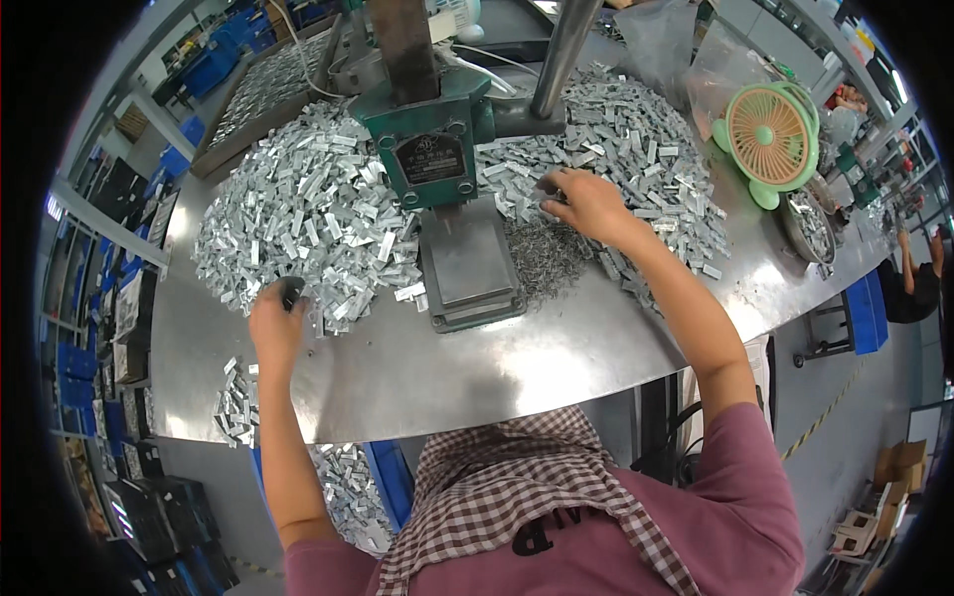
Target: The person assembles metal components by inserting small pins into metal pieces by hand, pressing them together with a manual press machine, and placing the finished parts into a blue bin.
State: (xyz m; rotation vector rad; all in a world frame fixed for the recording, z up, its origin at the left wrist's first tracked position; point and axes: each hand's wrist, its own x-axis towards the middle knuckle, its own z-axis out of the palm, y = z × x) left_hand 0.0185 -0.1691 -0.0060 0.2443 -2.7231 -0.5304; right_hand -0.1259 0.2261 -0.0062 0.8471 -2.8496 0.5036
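At the near left edge of a big heap of small silvery metal pieces (323,214), my left hand (276,323) has its thumb and dark-covered fingers curled together. What lies between those fingertips is too small to make out. My right hand (588,206) hovers by the right heap of metal pieces (646,149), thumb and forefinger apart, dark covers on the fingertips, nothing visible between them. Between my hands stands a green press (422,149), its ram above a flat steel block (467,263). Thin dark metal scraps (545,260) lie right of the block.
A green and orange fan (770,139) stands at the right, near a round metal pan (807,226). A few pieces (237,407) lie at the table's front left edge. Below is a blue bin (390,482) of pieces. A tray (268,89) sits at the back left.
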